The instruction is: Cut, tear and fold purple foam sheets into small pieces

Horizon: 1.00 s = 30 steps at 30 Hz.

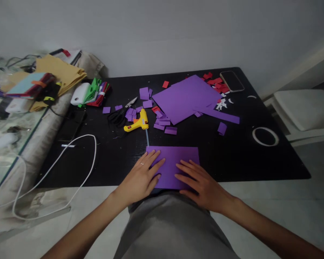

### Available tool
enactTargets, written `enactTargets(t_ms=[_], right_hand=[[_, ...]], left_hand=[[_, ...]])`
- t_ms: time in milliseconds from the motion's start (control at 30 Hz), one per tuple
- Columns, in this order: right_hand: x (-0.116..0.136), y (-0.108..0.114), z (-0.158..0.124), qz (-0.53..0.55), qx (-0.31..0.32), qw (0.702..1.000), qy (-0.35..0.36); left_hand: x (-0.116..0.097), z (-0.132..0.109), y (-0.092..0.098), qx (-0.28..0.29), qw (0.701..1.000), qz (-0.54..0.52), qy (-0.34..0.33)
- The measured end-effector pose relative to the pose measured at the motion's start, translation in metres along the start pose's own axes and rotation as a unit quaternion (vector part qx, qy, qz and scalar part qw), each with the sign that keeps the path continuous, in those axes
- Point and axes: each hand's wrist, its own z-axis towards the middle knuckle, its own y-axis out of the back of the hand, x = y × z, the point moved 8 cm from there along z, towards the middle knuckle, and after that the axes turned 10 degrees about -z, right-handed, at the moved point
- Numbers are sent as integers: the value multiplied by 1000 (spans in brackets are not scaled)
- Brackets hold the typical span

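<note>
A rectangular sheet of purple paper (170,165) lies at the near edge of the black table, directly before me. My left hand (143,174) rests on its left side, fingers spread out flat and a ring on one finger. On the right side of the same sheet lies my right hand (201,183), its fingers also apart and flat. Just beyond the sheet's upper left corner is a yellow glue gun (137,123), a glue stick (147,137) reaching from it toward the paper. Black-handled scissors (122,111) lie left of the glue gun.
A larger purple sheet (186,97) and a purple strip (218,114) lie farther back, among small purple, red and white scraps. A phone (231,81) is at the back right, a white ring (265,136) at the right. A white cable (90,169) loops over the left edge.
</note>
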Motion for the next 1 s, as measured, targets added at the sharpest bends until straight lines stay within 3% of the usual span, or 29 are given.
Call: enactTargets(t_ms=[267,467,600,800,1000], right_hand=[[12,3,-1,34,-73,997,-6],[9,9,-3,39,-87,995,-14],[7,11,19,30,-68,996,-53],[1,-8,67,-63,12,994,-88],[-9,-14,74,-74,29,991,-109]], left_hand=[[-28,-20,-6,-69,995,-42,-56],[-34,-28,-8,-136,988,-14,-67],[-37,-21,-6,-115,992,-20,-57],[-34,-2,-5,-67,997,-14,-23],[-25,10,-4,-74,997,-34,13]])
